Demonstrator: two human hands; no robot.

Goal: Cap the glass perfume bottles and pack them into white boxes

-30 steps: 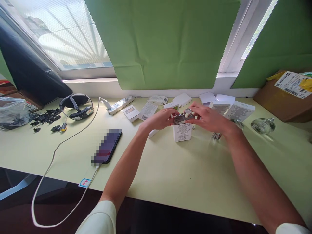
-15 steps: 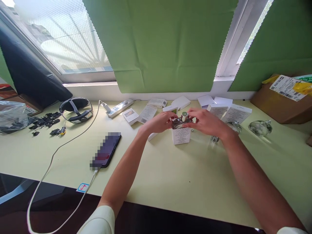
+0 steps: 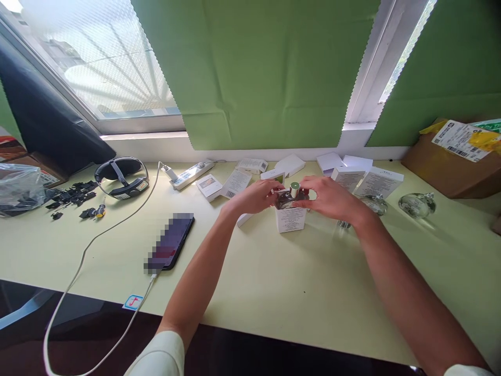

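Observation:
A small white box (image 3: 290, 221) with printed text stands upright on the table in front of me. A clear perfume bottle (image 3: 288, 199) with a shiny, greenish-topped cap (image 3: 295, 189) sits partly inside its open top. The bottle's lower part is hidden by the box walls. My left hand (image 3: 261, 196) is closed at the left of the opening, fingertips pinching the box's upper edge. From the other side, my right hand (image 3: 327, 196) has its thumb and fingers closed on the bottle's shoulder, close to the box rim.
Several white boxes (image 3: 237, 183) lie behind my hands, and others (image 3: 379, 180) stand to the right. Round glass bottles (image 3: 417, 206) are near them. To the left are a phone (image 3: 170, 243) on a white cable, a power strip (image 3: 192, 175) and a headset (image 3: 123, 177). A cardboard box (image 3: 446, 166) sits at far right.
My right thumb has shifted from the bottle's front toward its right side. The bottle seems slightly lower in the box. My left hand stays nearly still.

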